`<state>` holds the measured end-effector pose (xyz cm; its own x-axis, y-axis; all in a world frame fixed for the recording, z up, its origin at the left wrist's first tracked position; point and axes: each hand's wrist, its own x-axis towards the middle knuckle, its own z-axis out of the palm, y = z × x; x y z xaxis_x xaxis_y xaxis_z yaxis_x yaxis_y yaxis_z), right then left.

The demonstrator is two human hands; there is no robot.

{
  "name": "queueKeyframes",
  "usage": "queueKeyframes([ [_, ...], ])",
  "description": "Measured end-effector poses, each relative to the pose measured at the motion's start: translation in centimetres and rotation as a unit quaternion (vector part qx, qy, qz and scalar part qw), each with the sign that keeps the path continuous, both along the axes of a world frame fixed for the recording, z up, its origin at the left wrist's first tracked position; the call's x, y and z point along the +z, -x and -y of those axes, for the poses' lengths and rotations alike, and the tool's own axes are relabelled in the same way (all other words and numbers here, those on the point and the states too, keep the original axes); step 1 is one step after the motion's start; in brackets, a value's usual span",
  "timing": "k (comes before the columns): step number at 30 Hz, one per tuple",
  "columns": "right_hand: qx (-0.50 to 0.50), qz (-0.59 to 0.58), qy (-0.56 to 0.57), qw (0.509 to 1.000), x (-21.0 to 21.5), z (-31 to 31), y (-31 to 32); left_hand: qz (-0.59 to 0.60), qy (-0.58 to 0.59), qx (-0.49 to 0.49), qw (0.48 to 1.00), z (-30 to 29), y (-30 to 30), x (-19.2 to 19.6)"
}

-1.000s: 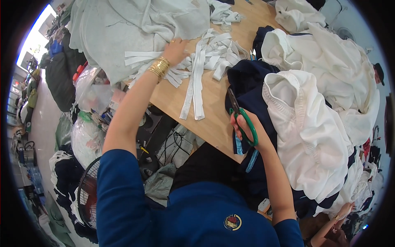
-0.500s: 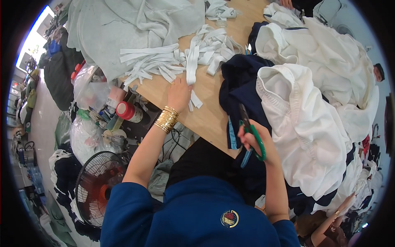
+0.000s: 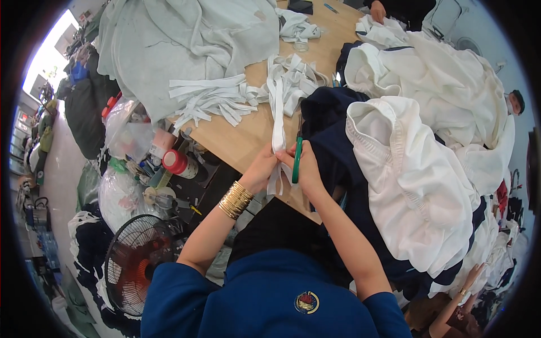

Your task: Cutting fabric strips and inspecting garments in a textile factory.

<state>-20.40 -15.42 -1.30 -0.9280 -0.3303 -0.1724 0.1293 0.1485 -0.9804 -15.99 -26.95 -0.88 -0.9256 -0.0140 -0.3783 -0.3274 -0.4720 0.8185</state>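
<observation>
My left hand (image 3: 262, 170), with gold bangles on its wrist, pinches a white elastic band (image 3: 278, 127) near the table's front edge. The band runs from a loose heap of elastic (image 3: 293, 84) down to my fingers, and its loose ends hang below them. Green-handled scissors (image 3: 296, 162) sit in my right hand (image 3: 309, 172), blades pointing away from me. That hand's fingertips meet the left hand's at the band. To the left of the heap lies a bunch of cut white strips (image 3: 214, 98).
A grey-white cloth (image 3: 191, 45) covers the far left of the wooden table (image 3: 225, 141). White garments (image 3: 414, 180) and navy ones (image 3: 324, 121) are piled on the right. A fan (image 3: 132, 262) and a red-lidded jar (image 3: 176, 162) stand at left. Another person's hand (image 3: 378, 11) is at the far edge.
My left hand has drawn the band toward me. My right hand has come left with the scissors to meet it, and the blades now lie beside the band.
</observation>
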Motion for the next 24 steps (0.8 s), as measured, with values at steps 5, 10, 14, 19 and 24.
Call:
queueKeyframes([
  [5, -0.038, 0.058, 0.033, 0.997, -0.3, -0.2, 0.4, -0.068, 0.029, -0.083, 0.994, 1.0, 0.1, -2.3],
  [10, -0.063, 0.002, 0.029, 0.998, -0.1, -0.2, 0.8, -0.036, 0.234, -0.169, 0.957, 4.7, 2.1, 1.3],
  [14, -0.052, 0.0, 0.039, 0.998, 0.9, 0.5, 0.4, 0.013, 0.018, -0.172, 0.985, 6.4, 7.3, -0.7],
  [19, -0.037, -0.022, 0.048, 0.998, 0.9, 1.2, 0.0, 0.051, -0.165, -0.083, 0.981, 6.3, 10.2, -2.2],
  [24, -0.006, -0.015, -0.004, 1.0, 0.7, 0.6, 0.9, 0.061, -0.085, -0.042, 0.994, 7.2, 10.0, -0.3],
])
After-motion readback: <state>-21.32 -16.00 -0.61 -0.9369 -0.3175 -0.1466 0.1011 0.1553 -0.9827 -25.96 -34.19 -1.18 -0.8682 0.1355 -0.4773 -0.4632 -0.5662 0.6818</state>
